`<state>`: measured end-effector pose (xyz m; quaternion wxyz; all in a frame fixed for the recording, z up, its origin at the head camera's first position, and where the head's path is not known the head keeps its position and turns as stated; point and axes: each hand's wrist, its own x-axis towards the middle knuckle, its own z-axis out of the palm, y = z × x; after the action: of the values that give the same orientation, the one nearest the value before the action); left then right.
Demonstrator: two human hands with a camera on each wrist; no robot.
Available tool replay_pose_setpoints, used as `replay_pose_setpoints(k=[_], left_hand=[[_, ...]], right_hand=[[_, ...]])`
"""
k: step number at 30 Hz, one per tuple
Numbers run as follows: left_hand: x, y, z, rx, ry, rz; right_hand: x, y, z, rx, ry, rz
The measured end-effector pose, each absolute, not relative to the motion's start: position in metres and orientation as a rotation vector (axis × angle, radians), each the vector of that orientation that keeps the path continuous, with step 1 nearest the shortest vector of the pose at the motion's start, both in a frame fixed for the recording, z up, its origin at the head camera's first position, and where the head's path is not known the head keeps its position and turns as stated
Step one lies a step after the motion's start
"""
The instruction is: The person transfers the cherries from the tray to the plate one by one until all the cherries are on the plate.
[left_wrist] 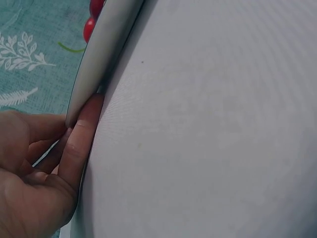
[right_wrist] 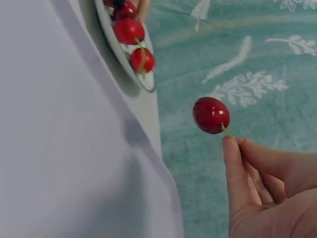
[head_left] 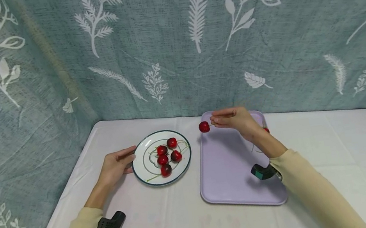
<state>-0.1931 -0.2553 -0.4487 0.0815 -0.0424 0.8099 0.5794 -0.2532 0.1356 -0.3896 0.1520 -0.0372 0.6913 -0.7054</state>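
Note:
My left hand point(head_left: 113, 167) holds the left rim of a white plate point(head_left: 145, 144) with a dark edge line; in the left wrist view a finger lies under the plate point(left_wrist: 104, 54). On that plate sit several red cherries point(head_left: 166, 170) with green stems. By its stem, my right hand point(head_left: 238, 121) pinches a single cherry point(right_wrist: 211, 115) between thumb and fingertips. This cherry hangs in the air above the upper left edge of a lilac tray point(head_left: 228, 180). Another cherry point(head_left: 266, 130) shows at the tray's right side, partly hidden by my right forearm.
A white cloth point(head_left: 180, 216) covers the table under plate and tray. Blue-green curtains point(head_left: 176, 71) with white leaf prints stand behind and at the left. A narrow strip of tablecloth separates plate from tray.

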Motion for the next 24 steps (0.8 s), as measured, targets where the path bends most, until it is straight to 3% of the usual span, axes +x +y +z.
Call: replay_pose_setpoints(k=[24], left_hand=[[-0.193,-0.255,-0.452,-0.143,2.436,1.737]], right_hand=[[-0.221,0.084,-0.423,-0.151,1.808,-1.904]])
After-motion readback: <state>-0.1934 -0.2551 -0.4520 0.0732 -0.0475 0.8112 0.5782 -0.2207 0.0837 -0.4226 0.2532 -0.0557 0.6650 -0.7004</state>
